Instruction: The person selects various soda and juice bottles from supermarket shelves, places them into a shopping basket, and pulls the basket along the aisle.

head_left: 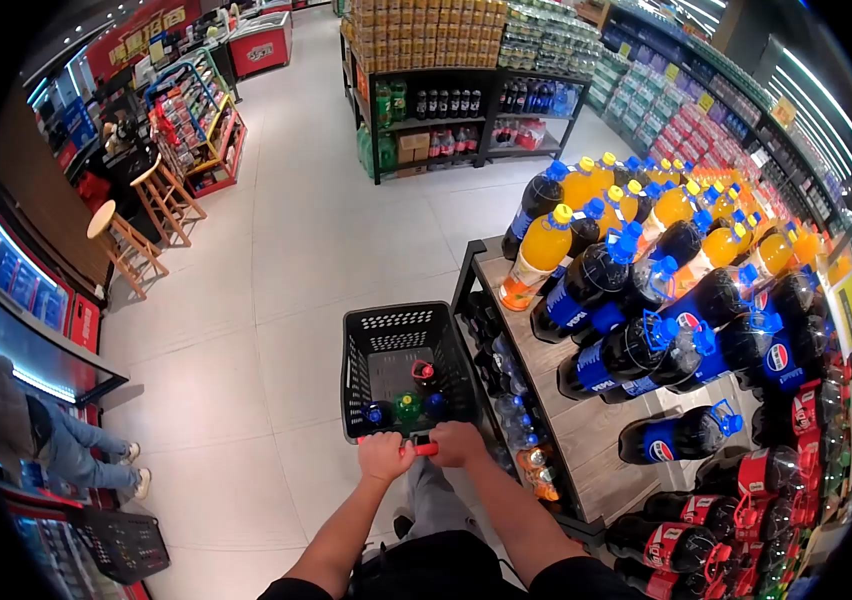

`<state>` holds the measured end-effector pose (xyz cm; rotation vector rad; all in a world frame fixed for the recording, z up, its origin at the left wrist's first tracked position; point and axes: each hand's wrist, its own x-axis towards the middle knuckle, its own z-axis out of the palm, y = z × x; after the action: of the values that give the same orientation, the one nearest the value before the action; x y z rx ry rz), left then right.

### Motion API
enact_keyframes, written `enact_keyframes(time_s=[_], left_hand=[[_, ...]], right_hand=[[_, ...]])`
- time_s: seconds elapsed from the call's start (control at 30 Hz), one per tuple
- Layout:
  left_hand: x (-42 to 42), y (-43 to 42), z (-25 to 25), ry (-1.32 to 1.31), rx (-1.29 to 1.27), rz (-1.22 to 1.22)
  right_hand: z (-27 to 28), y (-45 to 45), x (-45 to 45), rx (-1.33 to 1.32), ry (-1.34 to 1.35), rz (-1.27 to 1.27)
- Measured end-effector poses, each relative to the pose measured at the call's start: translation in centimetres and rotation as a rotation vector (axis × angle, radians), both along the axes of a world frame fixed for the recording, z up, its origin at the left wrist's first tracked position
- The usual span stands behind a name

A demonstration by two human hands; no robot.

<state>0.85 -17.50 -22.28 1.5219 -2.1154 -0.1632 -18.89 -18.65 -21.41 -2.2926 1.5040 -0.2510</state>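
Note:
My left hand (386, 457) and my right hand (457, 444) are both wrapped round the red handle (424, 450) of a black shopping basket (398, 315). The basket stands in front of my legs, its walls perforated. Inside, at the near end, are a green-capped or green bottle (408, 406), dark bottles with blue on them (376, 413), and a dark bottle with a red cap (425, 371). Close to my right arm is a wooden-topped display stand (586, 440) carrying Pepsi bottles (586, 290), orange drink bottles (544, 250) and Coca-Cola bottles (681, 545).
A shelf unit (426, 130) stacked with drinks stands ahead. Two wooden stools (111, 225) and a snack rack (201, 130) are on the left. A person in jeans (76, 440) stands at a lit fridge (21, 320), near another black basket (126, 545). Tiled floor (206, 380) runs between.

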Motion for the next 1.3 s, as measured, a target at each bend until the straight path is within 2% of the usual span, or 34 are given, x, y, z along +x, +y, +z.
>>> enact_keyframes(time_s=[0.13,0.23,0.3,0.43,0.57,0.63,0.77,0.83,1.03,1.23,1.3], left_hand=[[0.1,-6.9,0.1,-0.003,0.024,-0.008],[0.5,-11.1,0.5,-0.054,0.127,0.009],[0.6,-14.6,0.7,-0.061,0.150,-0.004],[0.1,-20.2,0.7,-0.088,0.157,-0.004],[-0.4,-25.3,0.6,-0.101,0.154,0.008],[-0.4,-27.8,0.6,-0.098,0.133,0.021],[0.2,-33.0,0.7,-0.067,0.101,0.007],[0.5,-35.5,1.0,-0.091,0.105,-0.028],[2.1,-43.7,0.8,-0.006,0.015,-0.117],[5.0,-53.5,0.5,0.086,0.021,-0.352],[6.0,-57.2,0.4,0.097,0.012,-0.400]], right_hand=[[-0.7,-6.6,0.2,-0.096,-0.089,-0.013],[-0.1,-11.3,0.3,0.030,-0.104,0.027],[1.0,-14.4,0.4,0.133,0.018,0.063],[0.9,-20.1,-0.1,0.151,-0.017,0.046],[0.7,-25.2,-0.7,0.119,-0.023,0.051],[1.0,-27.5,-0.6,0.005,-0.082,0.036],[-0.1,-32.7,0.0,0.005,-0.078,0.042],[0.0,-35.3,0.3,0.127,0.042,0.064],[0.5,-42.1,1.8,0.138,0.106,-0.050],[1.5,-49.0,5.3,0.152,0.160,-0.223],[1.4,-51.0,6.4,0.084,0.138,-0.260]])
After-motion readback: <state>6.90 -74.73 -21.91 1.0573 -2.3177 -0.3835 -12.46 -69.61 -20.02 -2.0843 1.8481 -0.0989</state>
